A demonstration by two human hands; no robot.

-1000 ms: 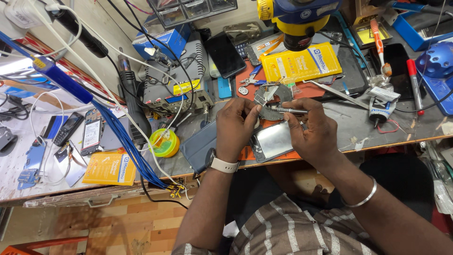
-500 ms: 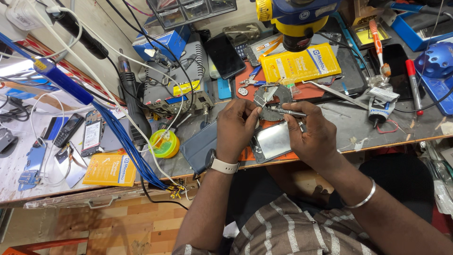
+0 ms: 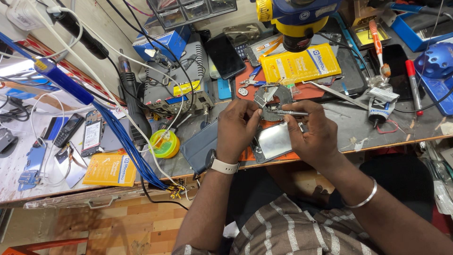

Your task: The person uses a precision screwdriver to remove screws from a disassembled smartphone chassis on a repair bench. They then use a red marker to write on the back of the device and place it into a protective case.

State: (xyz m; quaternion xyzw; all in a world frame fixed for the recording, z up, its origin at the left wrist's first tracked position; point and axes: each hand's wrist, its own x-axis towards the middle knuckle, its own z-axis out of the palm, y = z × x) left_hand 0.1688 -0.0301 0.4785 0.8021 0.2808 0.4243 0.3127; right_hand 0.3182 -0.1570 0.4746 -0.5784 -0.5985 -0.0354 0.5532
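left hand (image 3: 239, 127) fingers are pinching a small metal plate (image 3: 262, 96); right hand (image 3: 315, 133) fingers are gripping tweezers (image 3: 289, 113) pointing nine o'clock.

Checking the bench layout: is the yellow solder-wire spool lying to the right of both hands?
No, the yellow spool lies left of the left hand, and the right hand is farther right.

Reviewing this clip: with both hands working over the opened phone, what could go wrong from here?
The left hand pinches a small metal part above the crowded bench; if it slips it may vanish among the clutter. The right hand holds tweezers close to the left fingers, so a slip might jab them. The opened phone lies at the bench edge and a nudge could tip it off.
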